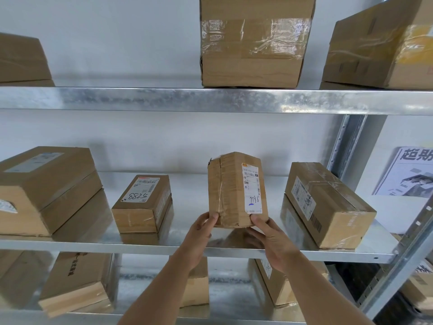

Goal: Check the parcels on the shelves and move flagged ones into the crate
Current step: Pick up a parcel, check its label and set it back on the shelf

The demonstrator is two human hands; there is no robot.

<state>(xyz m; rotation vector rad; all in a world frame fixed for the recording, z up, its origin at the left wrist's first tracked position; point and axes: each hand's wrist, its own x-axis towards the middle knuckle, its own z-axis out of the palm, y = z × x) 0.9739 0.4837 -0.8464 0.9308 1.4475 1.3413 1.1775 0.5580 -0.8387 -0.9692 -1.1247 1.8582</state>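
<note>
Both hands are clamped on the same parcel (236,191), one on each bottom corner: left hand (201,233) has its thumb on the front-left edge, right hand (269,235) has its thumb pressed just under the label (252,188). The parcel is tipped up on end over the middle shelf (187,248), between the 5288 box (143,202) and the taped box (328,205) on the right. Can't tell if its bottom edge touches the shelf or is just off it.

What could go wrong, imo: the grip is only at the bottom corners, so a tall box like that could topple backwards or twist out of the fingers if it's top-heavy. Swinging it sideways could clip the taped box, which sits near. Also the right thumb is right next to the handwriting, so it could cover part of the label while reading. No crate in view, so carrying it means turning away somewhere.

The parcel itself looks pretty beat up: brown cardboard, wrinkled tape, a crushed and split upper-left corner. White shipping label has "7186" in blue pen with a blue underline. Whether that counts as flagged, no idea.
</note>
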